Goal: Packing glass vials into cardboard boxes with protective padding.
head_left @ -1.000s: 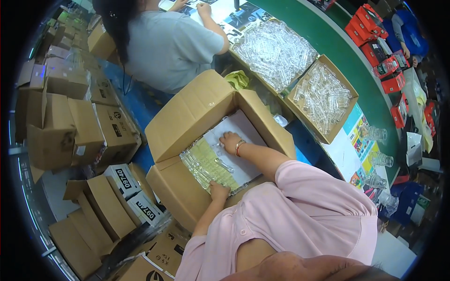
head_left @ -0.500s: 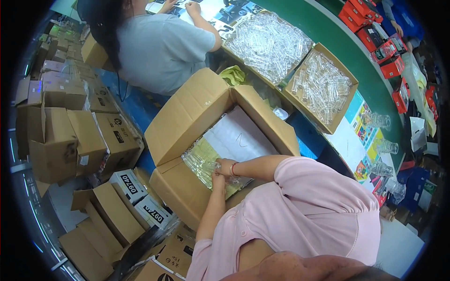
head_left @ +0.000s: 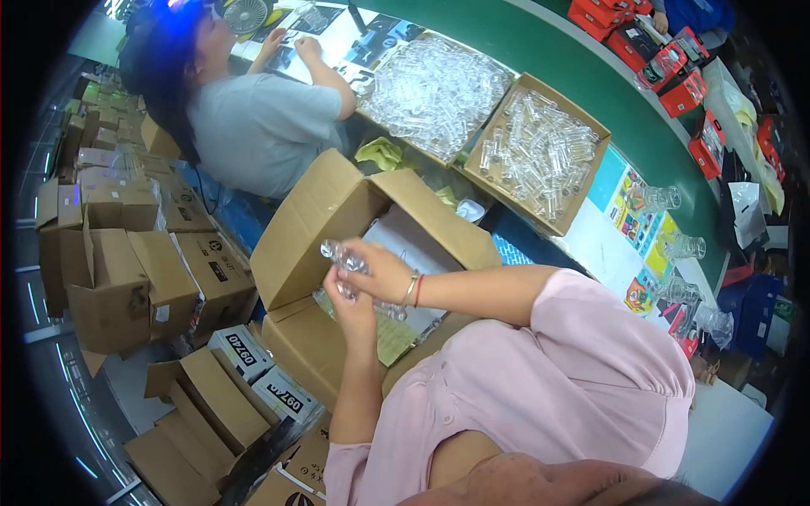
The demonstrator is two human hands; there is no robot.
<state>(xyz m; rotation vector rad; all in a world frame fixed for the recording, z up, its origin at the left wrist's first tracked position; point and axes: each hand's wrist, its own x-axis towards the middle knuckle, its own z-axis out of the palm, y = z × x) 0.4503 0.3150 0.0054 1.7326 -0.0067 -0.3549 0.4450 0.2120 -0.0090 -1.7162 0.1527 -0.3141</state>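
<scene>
Several clear glass tubes with rounded, flared ends are bunched between my two hands. My right hand, a red band and a bracelet at its wrist, is closed around them from above. Just below it, my left hand is closed on the bunch too. Both hands are raised over an open cardboard carton. A white sheet lies in the carton, with yellowish paper at its near end. Glass tubes lie in the carton by that paper, partly hidden by my hands and arms.
Beyond the carton, a heap of glass tubes and a shallow box of more tubes sit on the green table. Glass pieces stand at right. A co-worker sits at far left. Cartons are stacked at left.
Both hands have come up and left out of the carton, with glass tubes in them. My view has shifted, so the table boxes appear farther left.
</scene>
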